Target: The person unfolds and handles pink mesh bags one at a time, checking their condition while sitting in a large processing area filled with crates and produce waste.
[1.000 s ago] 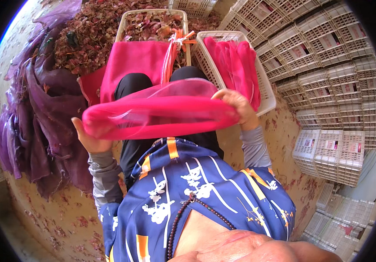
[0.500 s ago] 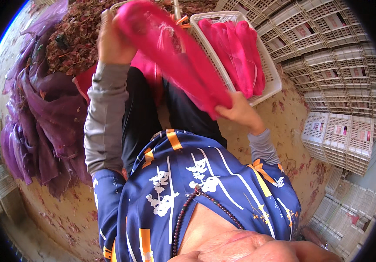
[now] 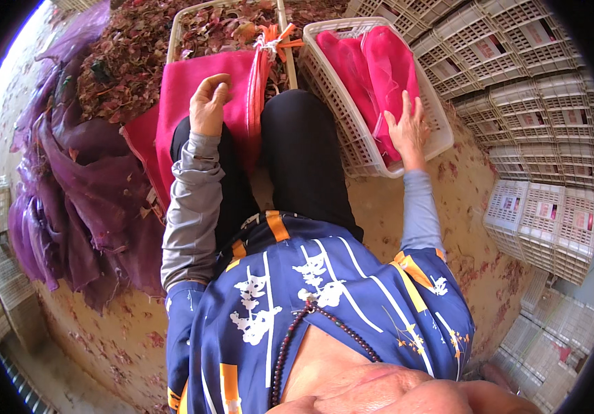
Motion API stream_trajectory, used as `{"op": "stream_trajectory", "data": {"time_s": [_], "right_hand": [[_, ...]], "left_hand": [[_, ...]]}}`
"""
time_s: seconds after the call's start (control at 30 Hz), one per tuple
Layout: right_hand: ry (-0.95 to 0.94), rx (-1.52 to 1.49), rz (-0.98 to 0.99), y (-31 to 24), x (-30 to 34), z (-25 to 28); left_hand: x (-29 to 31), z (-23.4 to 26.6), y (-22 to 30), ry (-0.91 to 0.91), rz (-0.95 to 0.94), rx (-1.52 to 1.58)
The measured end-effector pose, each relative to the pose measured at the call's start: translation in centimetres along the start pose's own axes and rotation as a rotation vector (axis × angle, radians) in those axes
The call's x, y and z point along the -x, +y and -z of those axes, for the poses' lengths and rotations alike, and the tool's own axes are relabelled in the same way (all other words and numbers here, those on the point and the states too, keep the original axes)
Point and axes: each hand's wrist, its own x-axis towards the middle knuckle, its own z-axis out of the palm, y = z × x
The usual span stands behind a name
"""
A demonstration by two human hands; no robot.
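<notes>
Pink mesh bags, each folded lengthwise, lie in a white plastic crate at the right. Over their near end my right hand is open, fingers spread, resting on or just above the mesh. My left hand hovers over a flat stack of pink mesh bags laid across my left thigh. Its fingers are loosely bent and apart, and nothing shows in them. White and orange ties gather at the far right corner of that stack.
Beyond the stack stands another crate filled with dry reddish onion-like skins. A purple mesh heap lies at left beside a pile of skins. Stacked white crates line the right side. Scraps litter the floor.
The pink mesh bag stretched between my hands now lies in the right crate, let go by both. My right hand moved right and away from me; my left came lower, towards my lap.
</notes>
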Motion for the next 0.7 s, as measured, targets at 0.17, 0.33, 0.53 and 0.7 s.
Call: {"op": "stream_trajectory", "data": {"time_s": [0.17, 0.33, 0.53, 0.7], "right_hand": [[-0.463, 0.056, -0.032, 2.1, -1.8, -10.3], [-0.541, 0.06, -0.049, 2.3, -2.2, -12.2], [-0.558, 0.23, 0.104, -2.2, -7.8, -2.6], [-0.263, -0.17, 0.604, -11.9, -12.1, 2.3]], "left_hand": [[-0.4, 0.2, 0.2, 0.094, -0.018, 0.216], [0.5, 1.1, 2.3, 0.11, -0.088, 0.256], [3.3, 4.0, 6.2, 0.161, -0.19, -0.063], [5.3, 6.2, 7.9, 0.252, -0.252, -0.22]]}}
